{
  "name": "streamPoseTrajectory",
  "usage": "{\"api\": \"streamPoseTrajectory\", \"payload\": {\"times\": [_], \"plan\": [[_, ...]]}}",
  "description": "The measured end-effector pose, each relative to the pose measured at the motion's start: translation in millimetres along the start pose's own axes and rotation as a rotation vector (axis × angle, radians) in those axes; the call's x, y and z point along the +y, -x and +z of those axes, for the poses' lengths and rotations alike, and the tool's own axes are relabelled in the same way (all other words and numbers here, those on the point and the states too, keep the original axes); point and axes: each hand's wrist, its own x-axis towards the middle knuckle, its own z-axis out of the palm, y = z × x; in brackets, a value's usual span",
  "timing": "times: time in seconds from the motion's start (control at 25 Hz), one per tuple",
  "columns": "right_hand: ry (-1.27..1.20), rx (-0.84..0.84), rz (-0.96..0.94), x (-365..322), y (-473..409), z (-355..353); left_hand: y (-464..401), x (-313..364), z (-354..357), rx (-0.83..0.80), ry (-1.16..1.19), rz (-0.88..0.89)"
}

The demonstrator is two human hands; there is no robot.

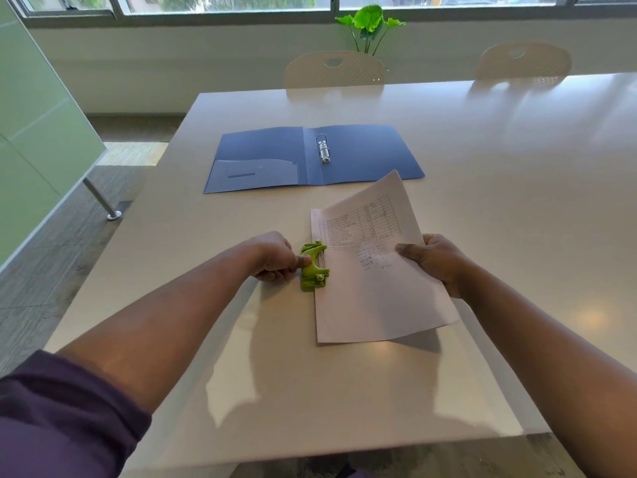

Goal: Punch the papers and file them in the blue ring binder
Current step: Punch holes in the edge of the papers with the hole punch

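A small green hole punch (313,267) stands on the white table (344,391) in front of me. My left hand (275,257) grips its left side, thumb on the lever. The left edge of the white papers (372,281), printed with a table and handwriting, sits in the punch's slot. My right hand (436,258) pinches the papers' right edge and lifts that side off the table. Farther back the blue ring binder (362,155) lies open and flat, its metal rings (323,149) shut at the spine.
Two white chairs (334,69) stand at the table's far edge, with a green plant (368,25) behind them by the window. A green glass partition (38,132) and a table leg (101,200) are at the left.
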Motion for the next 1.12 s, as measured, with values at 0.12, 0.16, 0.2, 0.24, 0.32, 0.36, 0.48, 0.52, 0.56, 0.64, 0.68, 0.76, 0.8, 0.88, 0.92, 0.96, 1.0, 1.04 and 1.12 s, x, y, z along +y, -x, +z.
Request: {"api": "streamPoseTrajectory", "payload": {"times": [0.12,0.16,0.2,0.24,0.32,0.36,0.48,0.52,0.56,0.64,0.68,0.76,0.8,0.88,0.92,0.96,1.0,1.04,1.12], "plan": [[0.0,0.001,-0.011,-1.4,3.2,0.8,6.9,-1.1,4.5,-0.004,0.055,0.023],[-0.003,0.003,-0.012,-2.2,4.3,0.9,9.7,0.0,3.5,-0.015,0.074,0.017],[-0.006,0.006,-0.015,-2.4,5.7,0.9,12.8,1.9,2.1,-0.032,0.09,0.008],[-0.009,0.004,-0.018,-2.2,6.7,1.2,15.4,3.5,1.2,-0.047,0.09,0.003],[-0.007,0.0,-0.022,-2.7,8.8,1.6,18.8,7.2,0.8,-0.026,0.031,0.017],[-0.008,0.002,-0.02,-3.2,9.3,1.5,20.7,8.6,1.2,0.002,-0.002,0.029],[-0.01,-0.003,-0.018,-2.9,9.6,0.6,26.3,9.1,5.2,0.073,-0.033,0.056],[-0.011,-0.005,-0.016,-2.7,9.8,0.5,28.5,8.4,7.5,0.085,-0.018,0.065],[-0.014,-0.006,-0.016,-2.5,10.2,0.3,29.4,6.6,9.7,0.097,0.006,0.073],[-0.016,-0.006,-0.018,-1.8,10.5,0.1,30.6,1.1,15.3,0.12,0.054,0.096],[-0.019,-0.006,-0.02,-1.4,10.7,-0.1,31.5,-1.0,18.9,0.138,0.053,0.109],[-0.026,-0.005,-0.027,-0.9,10.7,-0.4,35.4,-3.1,26.6,0.21,-0.016,0.124],[-0.026,-0.004,-0.029,-0.7,10.6,-0.5,37.8,-2.8,30.5,0.264,-0.066,0.134],[-0.027,-0.006,-0.032,-1.2,10.2,-0.9,41.9,-0.7,37.2,0.375,-0.133,0.161],[-0.032,-0.009,-0.032,-1.4,10.1,-1.4,43.3,0.5,39.8,0.412,-0.14,0.166],[-0.038,-0.012,-0.03,-1.3,9.6,-3.0,42.8,1.0,41.4,0.432,-0.139,0.164],[-0.042,-0.012,-0.028,-1.0,9.1,-5.1,42.6,1.2,42.1,0.43,-0.134,0.158],[-0.045,-0.008,-0.026,-0.3,8.8,-7.9,41.5,1.2,42.1,0.409,-0.125,0.15],[-0.044,0.008,-0.022,2.4,8.8,-17.1,41.5,2.2,41.8,0.375,-0.123,0.136]]}}
